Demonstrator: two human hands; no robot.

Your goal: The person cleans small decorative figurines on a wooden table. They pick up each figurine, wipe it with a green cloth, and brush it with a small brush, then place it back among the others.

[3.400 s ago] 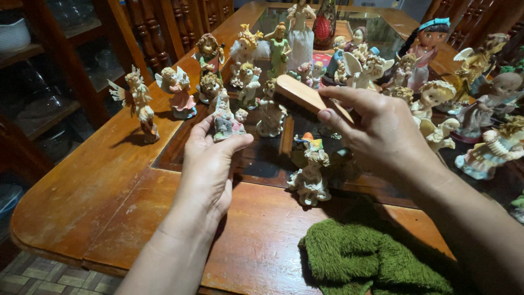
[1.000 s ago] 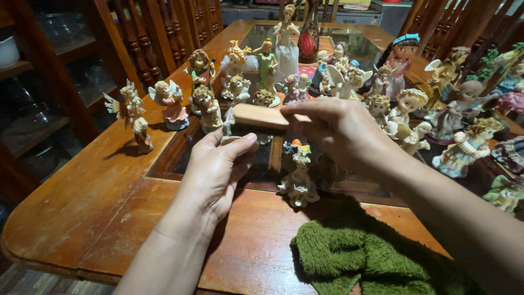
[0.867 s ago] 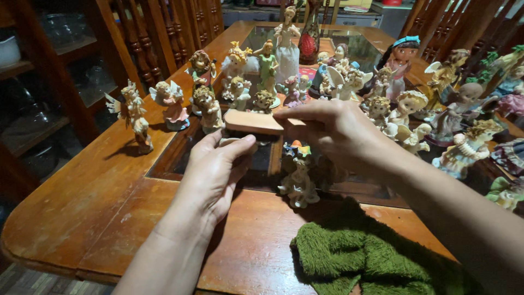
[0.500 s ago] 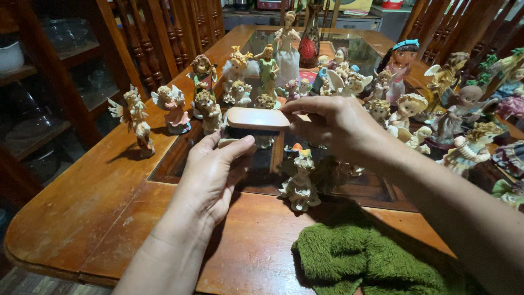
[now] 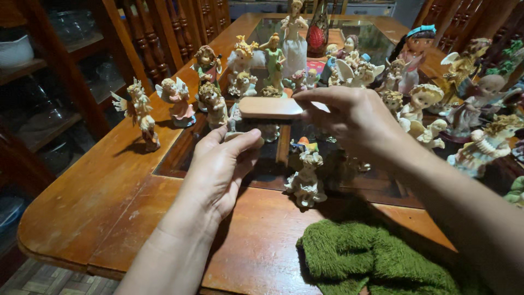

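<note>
Tan wooden brush (image 5: 270, 107); dark green towel (image 5: 376, 259); reddish-brown table (image 5: 98, 196); pastel figurines (image 5: 177, 101).

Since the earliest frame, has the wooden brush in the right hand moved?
Yes. The wooden brush has swung from slanting to lying level, and its head now sits over the figurine held in the left hand, left of where it was relative to the standing figurine.

The left hand (image 5: 218, 169) grips a small figurine (image 5: 233, 121) between thumb and fingers, above the glass panel of the wooden counter (image 5: 87, 202). The right hand (image 5: 352, 120) holds a wooden brush (image 5: 270, 107) flat, directly over that figurine. A winged figurine (image 5: 305, 177) stands just below the brush. Many other figurines (image 5: 273, 57) crowd the counter behind. A green towel (image 5: 371, 262) lies at the near edge.
</note>
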